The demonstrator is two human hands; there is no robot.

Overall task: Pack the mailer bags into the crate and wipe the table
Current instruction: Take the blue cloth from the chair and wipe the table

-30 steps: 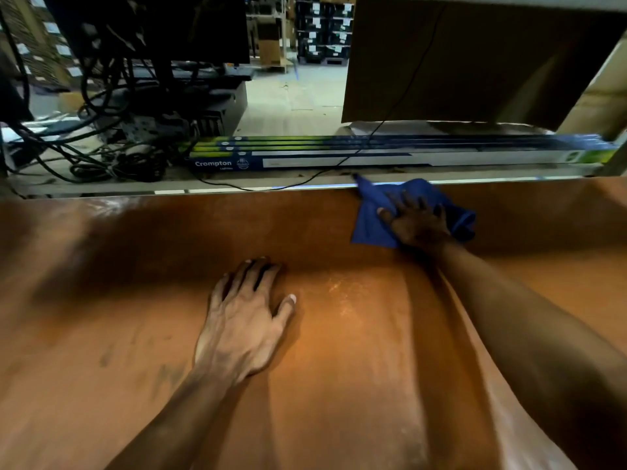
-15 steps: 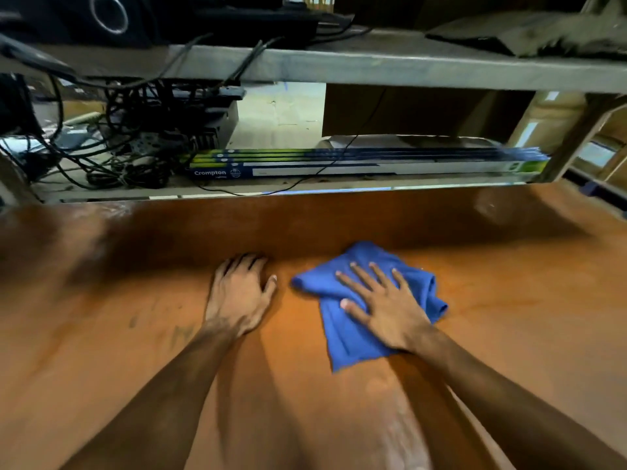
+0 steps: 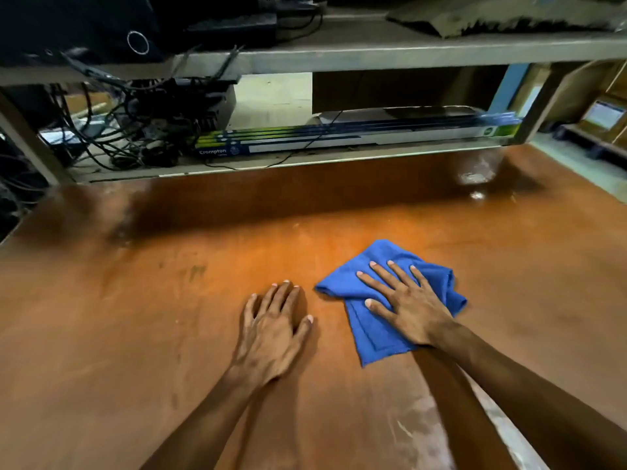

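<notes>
head view
right hand (image 3: 407,307): flat, fingers spread, palm pressing down on the cloth (image 3: 375,337); no pinch.
left hand (image 3: 271,337): flat, palm down on bare bench (image 3: 135,317), fingers straight and close together, holding nothing; looks like a brace.
cloth: blue, folded and rumpled, on mid-bench under the right hand, just beside the left hand but not touching it.
change: a second ago the cloth was at the far bench edge under the shelf (image 3: 373,52). It has since been dragged back toward the person and now sits a little right of where it was half a second ago. The left hand has barely moved.
meaning: judged as a wipe stroke, far to near, in the middle strip. The wiping step is underway, not finished.
left to do: dark marks (image 3: 196,269) at left centre look untouched. A pale patch (image 3: 417,432) at the near edge is also likely still to wipe.
bags: none in view.
crate: not in view, so packing can't be judged from here. The bench carries no bags, so that step is probably done.
background: boxes (image 3: 339,140) and cables (image 3: 129,130) at the far side of the bench, below the shelf, apart from the cloth.
</notes>
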